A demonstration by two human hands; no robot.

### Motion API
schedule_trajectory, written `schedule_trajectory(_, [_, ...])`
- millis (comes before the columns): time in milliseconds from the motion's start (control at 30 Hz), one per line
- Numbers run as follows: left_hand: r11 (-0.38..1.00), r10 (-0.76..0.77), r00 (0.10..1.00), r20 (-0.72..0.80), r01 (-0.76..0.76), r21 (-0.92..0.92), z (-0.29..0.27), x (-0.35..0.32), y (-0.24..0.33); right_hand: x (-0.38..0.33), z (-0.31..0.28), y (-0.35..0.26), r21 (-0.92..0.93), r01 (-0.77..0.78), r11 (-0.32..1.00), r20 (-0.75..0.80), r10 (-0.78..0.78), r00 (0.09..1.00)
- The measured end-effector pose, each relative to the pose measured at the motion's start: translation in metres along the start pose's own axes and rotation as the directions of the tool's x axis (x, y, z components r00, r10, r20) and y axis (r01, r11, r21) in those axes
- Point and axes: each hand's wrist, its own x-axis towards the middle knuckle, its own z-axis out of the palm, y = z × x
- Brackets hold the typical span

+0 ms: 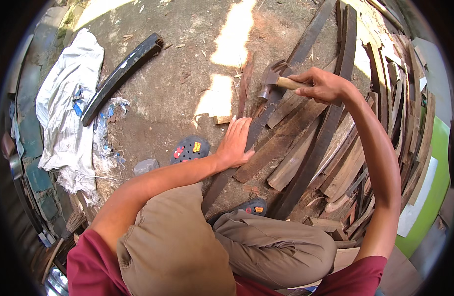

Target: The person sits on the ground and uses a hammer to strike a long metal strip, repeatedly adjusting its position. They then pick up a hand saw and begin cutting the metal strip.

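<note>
My right hand (318, 86) is closed around the wooden handle of a claw hammer (270, 81). The hammer's metal head sits just over a long dark wooden plank (302, 47), close to a splintered spot; I cannot tell whether they touch. That plank runs slantwise from the far right down between my feet. Farther down it, my left hand (235, 143) grips the plank, with its fingers across the top and the thumb along the right side. Under the hammer head, a thin reddish-brown strip of wood (245, 81) lies just left of the plank.
Several loose boards (286, 140) lie to the right, beside a large stack of old lumber (409, 113). On the left are a white sack (69, 98) and a dark beam (120, 76). My grey clogs (190, 149) flank the plank. A small wood block (222, 119) lies near my left hand.
</note>
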Motion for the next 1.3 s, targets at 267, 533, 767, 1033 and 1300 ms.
schedule_trajectory(267, [1.000, 0.025, 0.998, -0.059, -0.025, 0.001, 0.002, -0.002, -0.003, -0.042, 0.046, 0.025, 0.359, 0.042, 0.932, -0.187, 0.028, 0.982])
schedule_trajectory(533, [0.999, 0.046, 0.996, -0.081, -0.046, 0.002, 0.002, 0.000, 0.000, -0.064, 0.071, 0.009, 0.288, 0.014, 0.958, -0.215, 0.051, 0.975])
schedule_trajectory(767, [0.998, 0.061, 0.994, -0.092, -0.058, 0.033, 0.004, -0.004, -0.007, -0.078, 0.148, 0.000, 0.478, 0.074, 0.875, -0.643, 0.291, 0.709])
schedule_trajectory(1033, [0.990, -0.021, 0.992, -0.128, 0.002, -0.142, -0.069, -0.002, -0.051, -0.122, 0.217, -0.052, 0.849, -0.003, 0.528, -0.332, 0.538, 0.775])
schedule_trajectory(1300, [0.959, 0.281, 0.954, -0.104, -0.274, 0.074, -0.090, 0.023, -0.108, -0.099, 0.256, -0.032, 0.684, -0.065, 0.727, -0.478, 0.514, 0.713])
